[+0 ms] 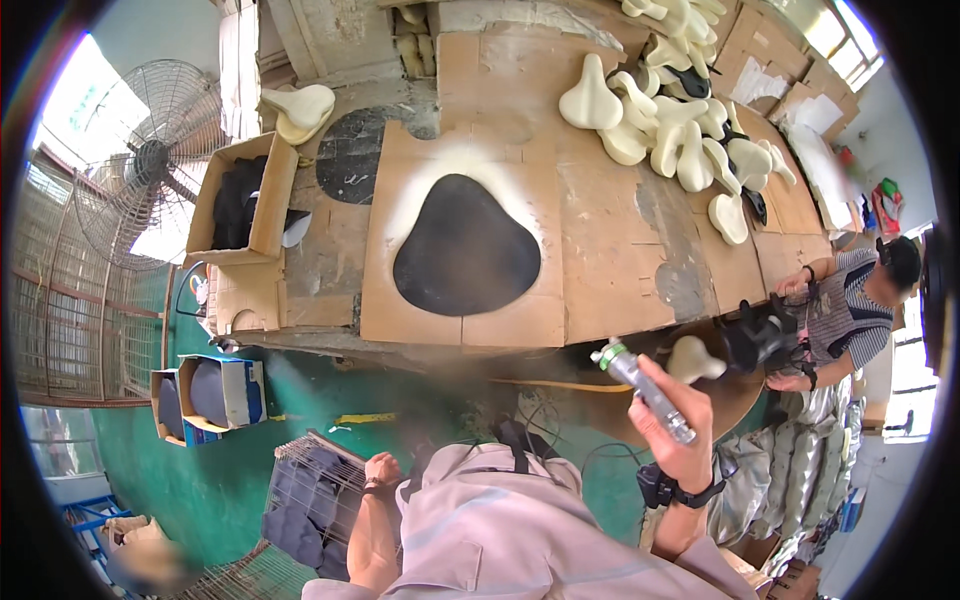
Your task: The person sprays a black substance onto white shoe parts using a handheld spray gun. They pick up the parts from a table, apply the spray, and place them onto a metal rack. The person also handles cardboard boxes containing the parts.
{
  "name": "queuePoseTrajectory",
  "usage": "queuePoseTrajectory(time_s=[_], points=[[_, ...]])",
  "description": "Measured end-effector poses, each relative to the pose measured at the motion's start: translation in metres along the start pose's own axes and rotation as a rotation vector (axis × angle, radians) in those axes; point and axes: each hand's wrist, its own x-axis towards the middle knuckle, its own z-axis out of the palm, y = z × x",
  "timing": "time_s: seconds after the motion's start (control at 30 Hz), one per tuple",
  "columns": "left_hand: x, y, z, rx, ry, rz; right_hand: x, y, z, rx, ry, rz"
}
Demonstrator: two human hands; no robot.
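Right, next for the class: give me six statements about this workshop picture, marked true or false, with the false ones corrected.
1. The right grip holds a grey tool with a green end. True.
2. The black pad is square. False: the black pad is a rounded triangle.
3. Cream saddle-shaped pieces lie toward the upper right. True.
4. The left grip holds one of those pieces. False: the left grip is at the wire basket.
5. The fan stands at the right. False: the fan stands at the left.
6. A co-worker wears a striped top. True.
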Motion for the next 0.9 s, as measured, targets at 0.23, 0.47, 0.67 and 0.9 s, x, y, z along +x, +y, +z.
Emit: queuePoseTrajectory(time_s=[0.23,0.47,0.67,0.9], points=[[-0.011,0.026,0.084,0.616,0.267,0.161,-0.02,0.009,-0.011,-0.112,-0.135,0.004],[-0.008,0.03,0.093,0.585,0.2,0.139,-0.019,0.003,-0.011,-0.072,-0.185,0.026],[0.014,0.027,0.077,0.595,0.087,0.195,-0.008,0.006,-0.004,-0.063,-0.052,-0.006],[0.031,0.033,0.036,1.117,-0.259,0.57,-0.016,0.009,-0.019,-0.076,-0.077,0.0]])
